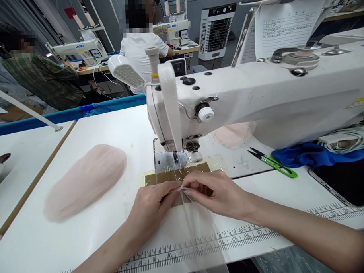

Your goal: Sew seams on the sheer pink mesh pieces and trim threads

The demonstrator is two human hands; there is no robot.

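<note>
My left hand [156, 199] and my right hand [212, 191] meet just in front of the sewing machine's needle area. Both pinch the top edge of a sheer, pale fabric strip [200, 235], which hangs down across the printed ruler and over the table's front edge. Right behind my fingertips is the presser foot [176, 157] of the white sewing machine [243, 94]. A brown plate [159, 178] with loose thread bits lies under my hands. Left of them rests a pale pink, oval fabric piece [88, 181].
Green thread snips [274, 163] lie to the right, beside a blue cloth [305, 154] and a dark phone [344, 180]. More pink fabric [234, 134] sits behind the machine arm. Two people work at other machines beyond a blue-edged barrier [115, 105].
</note>
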